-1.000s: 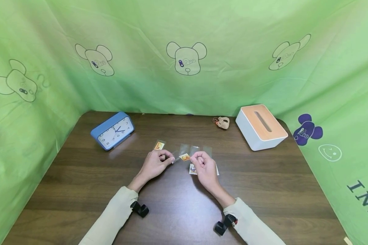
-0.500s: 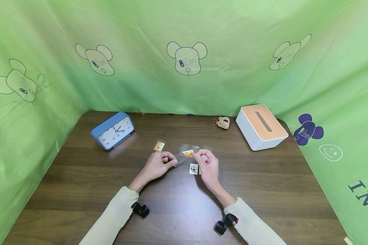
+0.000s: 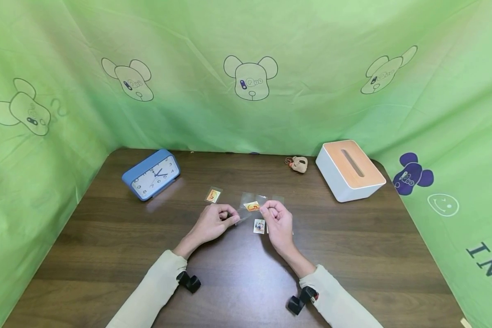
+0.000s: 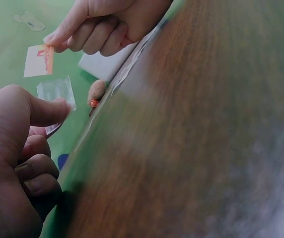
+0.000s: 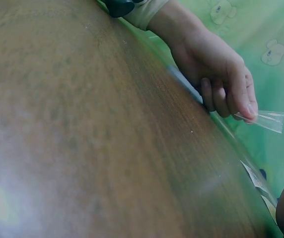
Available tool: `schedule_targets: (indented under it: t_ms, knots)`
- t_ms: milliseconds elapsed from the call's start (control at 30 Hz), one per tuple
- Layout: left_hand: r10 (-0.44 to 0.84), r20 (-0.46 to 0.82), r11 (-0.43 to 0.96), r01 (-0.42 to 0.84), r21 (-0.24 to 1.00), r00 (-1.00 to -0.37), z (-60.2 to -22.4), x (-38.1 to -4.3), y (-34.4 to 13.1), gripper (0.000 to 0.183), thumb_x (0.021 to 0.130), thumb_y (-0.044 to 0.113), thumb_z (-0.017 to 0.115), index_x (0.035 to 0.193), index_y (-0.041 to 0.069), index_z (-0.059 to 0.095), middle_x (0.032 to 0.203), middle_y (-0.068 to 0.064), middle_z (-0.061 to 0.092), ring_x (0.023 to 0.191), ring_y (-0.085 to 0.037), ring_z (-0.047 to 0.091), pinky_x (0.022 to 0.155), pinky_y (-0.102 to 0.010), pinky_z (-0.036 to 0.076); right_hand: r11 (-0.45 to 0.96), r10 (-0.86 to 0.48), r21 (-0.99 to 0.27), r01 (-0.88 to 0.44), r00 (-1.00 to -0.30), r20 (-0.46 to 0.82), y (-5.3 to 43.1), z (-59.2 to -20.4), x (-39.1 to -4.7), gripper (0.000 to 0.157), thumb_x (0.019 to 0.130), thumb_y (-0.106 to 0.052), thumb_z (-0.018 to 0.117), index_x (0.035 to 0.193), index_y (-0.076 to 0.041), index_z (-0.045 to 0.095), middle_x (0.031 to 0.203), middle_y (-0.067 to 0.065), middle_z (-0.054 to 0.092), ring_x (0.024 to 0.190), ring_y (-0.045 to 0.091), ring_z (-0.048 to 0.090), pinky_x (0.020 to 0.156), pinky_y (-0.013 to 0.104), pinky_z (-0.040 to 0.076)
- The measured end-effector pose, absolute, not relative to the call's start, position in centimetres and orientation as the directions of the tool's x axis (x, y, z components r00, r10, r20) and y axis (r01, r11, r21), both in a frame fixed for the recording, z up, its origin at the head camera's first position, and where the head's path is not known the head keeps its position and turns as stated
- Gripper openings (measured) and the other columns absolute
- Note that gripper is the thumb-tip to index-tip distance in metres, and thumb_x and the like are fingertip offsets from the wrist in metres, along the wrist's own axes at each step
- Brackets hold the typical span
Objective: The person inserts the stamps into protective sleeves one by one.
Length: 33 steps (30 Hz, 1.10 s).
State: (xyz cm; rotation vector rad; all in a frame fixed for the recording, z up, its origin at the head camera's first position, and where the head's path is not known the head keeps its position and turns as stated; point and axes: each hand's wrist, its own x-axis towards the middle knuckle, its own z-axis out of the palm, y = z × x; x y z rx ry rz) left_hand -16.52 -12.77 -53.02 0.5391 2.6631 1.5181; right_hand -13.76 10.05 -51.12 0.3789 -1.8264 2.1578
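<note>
A clear plastic sleeve point(image 4: 55, 90) is pinched by the left hand point(image 3: 213, 223), thumb pressed onto index finger, the other fingers curled underneath. Across from it, an orange-and-white picture card point(image 3: 252, 206) is nipped at its corner by the thumb and index finger of the right hand point(image 3: 279, 225), the remaining fingers folded in. And the card is held just beside the sleeve's free end, a small gap shown from either wrist, both above the table point(image 3: 229, 278).

Compared with 1.0 s ago, the card and right hand are carried slightly to the right, and the left hand is shifted a touch the same way. A white-bordered printed card point(image 3: 259, 226) is now uncovered by the right hand, and a sleeved picture card point(image 3: 213, 196) is now seen whole beyond the left.

The held sleeve is thin, glossy and see-through; the card is flat and rectangular. Dark wood grain is shown across the tabletop. It is shared with a blue, white-faced clock point(image 3: 153, 175), a rounded beige trinket point(image 3: 299, 164) on a reddish cord, and a white tissue box point(image 3: 344, 184) topped by a slotted, wood-toned lid point(image 3: 339, 154).
</note>
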Motion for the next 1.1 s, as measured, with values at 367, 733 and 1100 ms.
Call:
schedule_targets:
  t_ms: [367,733,1100]
  knots:
    - [0.318,0.093,0.464,0.240,0.853,-0.943,-53.9,-17.0,-12.6,0.013,0.099,0.025,0.084,0.088,0.031,0.079,0.063,0.017,0.033,0.059,-0.002,0.033,0.058,-0.025,0.030,-0.152,0.053,-0.917,-0.368,-0.930,0.365,10.1,-51.1,-13.8,0.012,0.100,0.015,0.063,0.100,0.024,0.056,0.065,-0.013,0.036,0.057,-0.005,0.032,0.049,0.030,0.017]
    - [0.303,0.095,0.403,0.218,0.889,-0.948,-50.3,-15.4,-12.1,0.009,0.101,0.017,0.081,0.093,0.013,0.080,0.066,0.012,0.031,0.061,-0.003,0.031,0.060,-0.025,0.029,-0.136,0.037,-0.934,-0.332,-0.943,0.330,10.1,-51.1,-13.8,0.011,0.101,0.014,0.063,0.101,0.023,0.058,0.065,-0.014,0.037,0.057,-0.004,0.033,0.051,0.029,0.019]
    - [0.283,0.083,0.403,0.197,0.894,-0.956,-50.1,-15.4,-12.1,0.007,0.100,0.014,0.083,0.094,0.010,0.081,0.066,0.010,0.033,0.060,0.002,0.031,0.062,-0.024,0.029,-0.116,0.042,-0.943,-0.311,-0.950,0.309,10.1,-51.0,-13.7,0.010,0.101,0.013,0.064,0.100,0.022,0.059,0.065,-0.013,0.036,0.057,-0.003,0.032,0.051,0.029,0.019]
